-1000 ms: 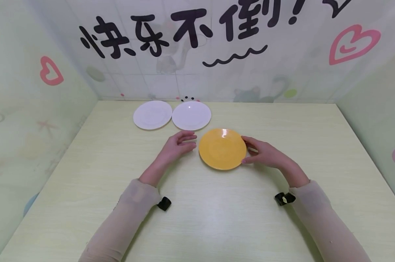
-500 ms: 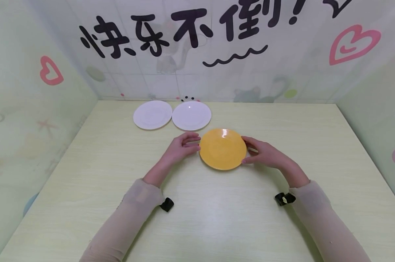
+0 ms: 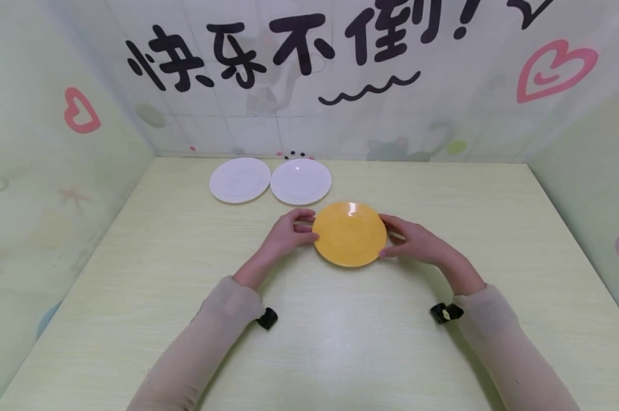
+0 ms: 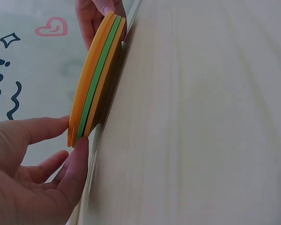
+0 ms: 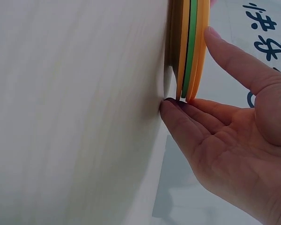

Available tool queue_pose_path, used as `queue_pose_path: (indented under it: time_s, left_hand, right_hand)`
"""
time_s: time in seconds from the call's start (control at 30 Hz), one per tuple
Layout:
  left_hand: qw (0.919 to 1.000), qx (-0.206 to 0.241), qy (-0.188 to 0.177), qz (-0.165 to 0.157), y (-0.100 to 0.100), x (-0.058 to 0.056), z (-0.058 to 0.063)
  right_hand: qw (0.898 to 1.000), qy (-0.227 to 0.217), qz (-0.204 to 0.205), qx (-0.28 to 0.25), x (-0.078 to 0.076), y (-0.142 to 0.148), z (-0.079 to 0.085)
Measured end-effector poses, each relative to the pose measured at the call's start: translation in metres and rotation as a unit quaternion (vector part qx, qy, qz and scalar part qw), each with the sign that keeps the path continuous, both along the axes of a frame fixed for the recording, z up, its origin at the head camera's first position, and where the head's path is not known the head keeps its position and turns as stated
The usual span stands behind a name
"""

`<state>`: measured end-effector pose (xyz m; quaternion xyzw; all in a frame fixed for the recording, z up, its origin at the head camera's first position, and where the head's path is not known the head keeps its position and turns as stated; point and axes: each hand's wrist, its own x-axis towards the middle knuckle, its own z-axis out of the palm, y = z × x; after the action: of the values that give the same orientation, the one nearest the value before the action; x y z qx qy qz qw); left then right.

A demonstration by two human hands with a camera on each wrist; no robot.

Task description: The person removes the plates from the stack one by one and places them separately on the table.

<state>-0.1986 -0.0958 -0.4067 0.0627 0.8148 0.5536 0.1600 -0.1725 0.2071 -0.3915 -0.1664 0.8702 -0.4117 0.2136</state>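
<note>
A stack of plates [image 3: 349, 234] lies mid-table between my hands, with a yellow-orange plate on top. From the side, the left wrist view shows a green plate [image 4: 99, 75] between orange ones. My left hand [image 3: 287, 233] holds the stack's left rim, thumb on the top plate and fingers beneath the edge. On the opposite rim, my right hand [image 3: 413, 241] grips likewise; the right wrist view shows its thumb [image 5: 232, 51] against the top orange plate and its fingertips under the stack. Whether the stack is lifted off the table, I cannot tell.
Two white plates, a left one [image 3: 239, 180] and a right one [image 3: 301, 182], lie side by side near the back edge of the pale wooden table [image 3: 330, 354]. Printed walls border the table at the back and both sides.
My left hand has moved right from beside the stack until its thumb overlaps the rim and it grips there. The right hand and the plates have stayed in place.
</note>
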Motion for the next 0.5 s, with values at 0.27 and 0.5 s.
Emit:
queue_pose_path:
  time_s: [0.27,0.5]
  left_hand:
    - [0.9996,-0.008,-0.019,0.021,0.0032,-0.0023,0.002]
    - [0.9987,0.008,-0.033,0.039,0.0044,-0.0033,0.0057]
  right_hand:
    - [1.0,0.005,-0.001,0.004,-0.0005,0.0011,-0.0013]
    - [1.0,0.006,0.001,0.005,-0.0012,0.0009,-0.0013]
